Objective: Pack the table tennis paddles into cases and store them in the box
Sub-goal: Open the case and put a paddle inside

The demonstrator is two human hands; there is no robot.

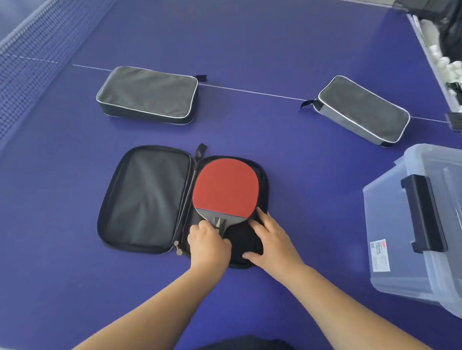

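A black paddle case (pixel 145 198) lies unzipped and spread flat on the blue table. In its right half lies a red-faced paddle (pixel 225 186), handle toward me. My left hand (pixel 209 246) grips the paddle's handle, fingers curled round it. My right hand (pixel 271 239) rests spread on the right half of the case, fingers straight, just beside the paddle's lower edge. Two closed grey cases sit farther back: one at centre left (pixel 147 94), one at the right (pixel 364 111). A clear plastic box (pixel 415 262) with a black latch stands at the right.
The table tennis net (pixel 32 50) runs along the left. A tray of white balls (pixel 453 67) sits at the table's far right edge. A white centre line (pixel 253 92) crosses the table behind the open case.
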